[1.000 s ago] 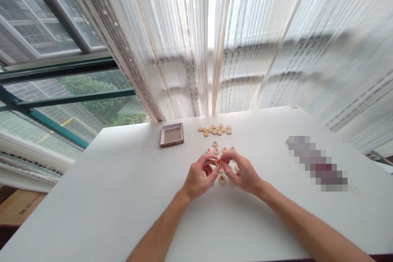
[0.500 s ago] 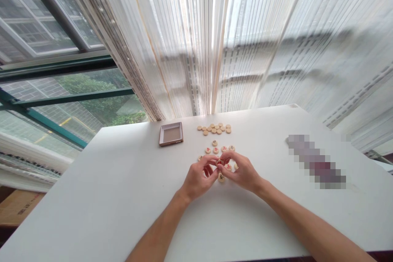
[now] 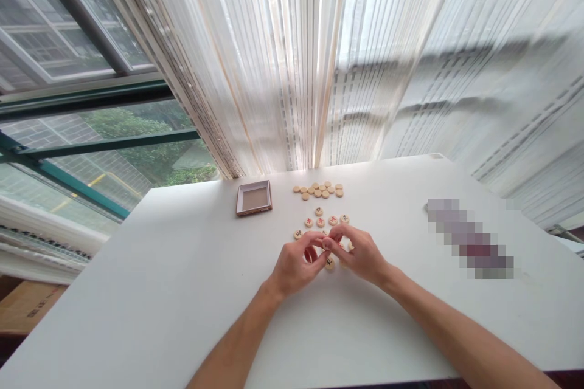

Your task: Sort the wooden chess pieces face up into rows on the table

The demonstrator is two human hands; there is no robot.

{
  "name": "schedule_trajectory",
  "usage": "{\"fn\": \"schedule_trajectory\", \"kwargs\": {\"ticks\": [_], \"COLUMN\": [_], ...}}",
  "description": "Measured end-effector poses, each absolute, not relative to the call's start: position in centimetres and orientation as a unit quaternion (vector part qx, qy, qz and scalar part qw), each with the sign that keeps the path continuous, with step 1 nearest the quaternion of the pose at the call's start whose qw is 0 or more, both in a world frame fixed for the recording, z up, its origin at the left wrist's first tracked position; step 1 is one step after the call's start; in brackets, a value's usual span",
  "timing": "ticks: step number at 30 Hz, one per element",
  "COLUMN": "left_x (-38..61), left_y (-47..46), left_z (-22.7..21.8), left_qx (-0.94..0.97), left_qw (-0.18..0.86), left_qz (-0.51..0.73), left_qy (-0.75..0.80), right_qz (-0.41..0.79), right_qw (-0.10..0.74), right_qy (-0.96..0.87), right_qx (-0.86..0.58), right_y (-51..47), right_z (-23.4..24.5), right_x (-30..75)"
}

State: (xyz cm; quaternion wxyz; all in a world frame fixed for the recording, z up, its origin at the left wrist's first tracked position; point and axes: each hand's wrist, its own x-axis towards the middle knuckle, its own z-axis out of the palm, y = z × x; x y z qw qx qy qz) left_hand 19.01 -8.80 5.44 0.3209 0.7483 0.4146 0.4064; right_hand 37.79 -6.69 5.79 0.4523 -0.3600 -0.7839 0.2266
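My left hand [image 3: 291,265] and my right hand [image 3: 361,254] meet above the white table, thumbs and fingers closed at their tips around one round wooden Chinese chess piece. Fingers hide nearly all of that piece now. Just below the fingertips lies a black-marked Chinese chess piece [image 3: 329,264]. Beyond the hands sit more loose discs, among them a red-marked piece [image 3: 320,222], a black-marked piece [image 3: 344,219] and, off to the left, another black-marked piece [image 3: 298,234]. Several others are partly covered by my hands.
Farther back, several plain-topped discs [image 3: 318,193] lie in a loose cluster. A shallow open box [image 3: 254,199] stands left of them on the white table [image 3: 182,292]. A blurred-out object [image 3: 469,240] lies to the right. Striped curtains [image 3: 283,103] hang behind the table.
The thumbs and fingers have shifted over the held piece, so its red-marked face, visible before, is now covered. Both hands stay in nearly the same place.
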Motion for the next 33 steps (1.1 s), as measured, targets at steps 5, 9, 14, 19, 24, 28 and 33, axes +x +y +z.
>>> {"fn": "schedule_trajectory", "kwargs": {"ticks": [5, 9, 14, 19, 24, 28, 33], "left_x": [19.0, 19.0, 19.0, 18.9, 18.2, 16.9, 15.3], "left_y": [-8.8, -8.7, -8.6, -8.7, -8.4, -7.6, -6.4], "left_z": [5.6, 5.5, 5.4, 5.3, 5.9, 6.3, 5.9], "left_qx": [0.735, 0.721, 0.714, 0.72, 0.719, 0.696, 0.689], "left_qw": [0.338, 0.349, 0.355, 0.351, 0.31, 0.254, 0.189], "left_qz": [0.409, 0.42, 0.423, 0.416, 0.434, 0.466, 0.459], "left_qy": [0.422, 0.427, 0.43, 0.43, 0.445, 0.484, 0.529], "right_qz": [0.24, 0.262, 0.269, 0.265, 0.275, 0.263, 0.221], "right_qw": [0.45, 0.446, 0.437, 0.447, 0.457, 0.469, 0.512], "right_qy": [-0.783, -0.783, -0.787, -0.779, -0.767, -0.752, -0.722], "right_qx": [-0.355, -0.346, -0.344, -0.35, -0.358, -0.382, -0.409], "right_y": [-6.7, -6.8, -6.8, -6.6, -6.5, -5.9, -4.6], "right_z": [5.8, 6.0, 6.0, 5.6, 5.6, 6.4, 7.0], "right_x": [37.9, 37.9, 38.0, 37.8, 37.8, 38.5, 40.0]}}
